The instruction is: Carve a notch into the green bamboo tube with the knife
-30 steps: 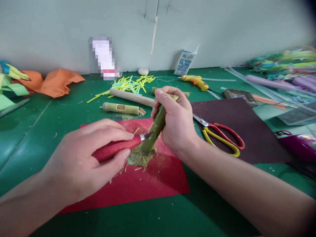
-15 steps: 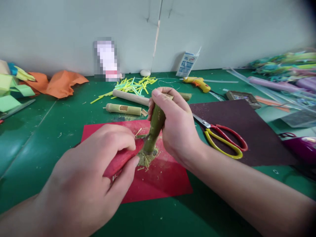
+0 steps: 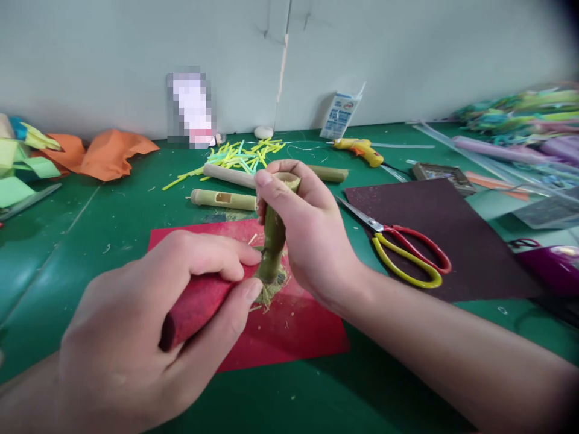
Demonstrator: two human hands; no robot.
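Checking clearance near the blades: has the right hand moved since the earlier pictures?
Yes, leftward: the right hand has shifted away from the scissors, whose blade tips it hid earlier and leaves in view now.

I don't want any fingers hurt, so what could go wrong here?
The left hand aims the red-handled tool at the green tube. I can't see its tip, but if it's sharp, a slip might cut a finger. The tube leans, held near its top by the right hand, so its bottom could skid among the loose shavings.
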